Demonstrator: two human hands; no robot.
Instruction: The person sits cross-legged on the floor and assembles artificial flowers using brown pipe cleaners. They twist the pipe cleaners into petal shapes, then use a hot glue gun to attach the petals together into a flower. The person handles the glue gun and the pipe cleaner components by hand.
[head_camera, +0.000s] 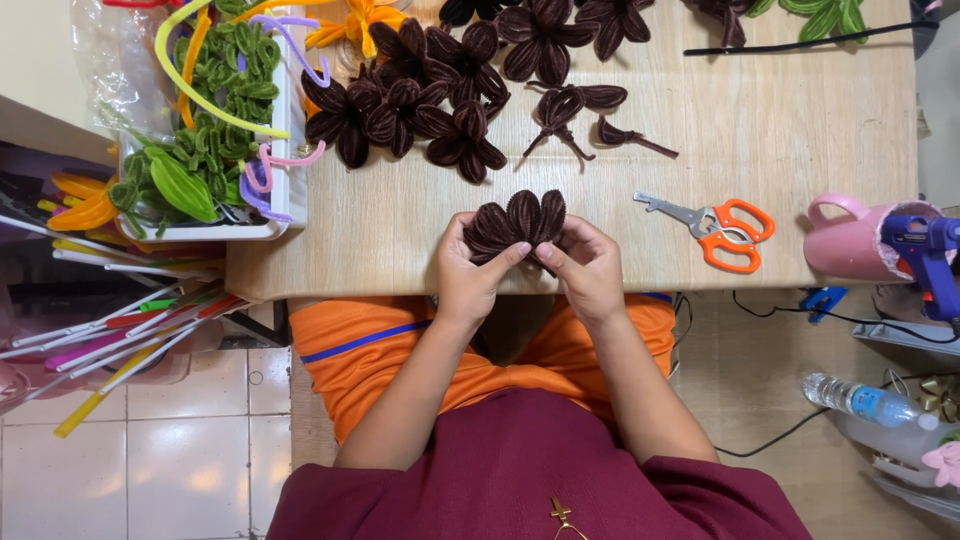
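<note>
Both of my hands hold one dark brown pipe-cleaner flower (517, 222) just above the near edge of the wooden table (800, 150). My left hand (464, 272) pinches its left petals with thumb and fingers. My right hand (586, 266) grips its right side and base. Several finished dark brown flowers (420, 100) lie in a cluster further back on the table. Two loose brown petal pieces (575, 105) rest beside them.
Orange-handled scissors (715, 230) lie right of my hands. A white tray (275, 215) of green leaves and coloured pipe cleaners sits at the left edge. A pink cup (850, 240) holds a blue glue gun (930, 255) at right. A water bottle (865, 400) lies below.
</note>
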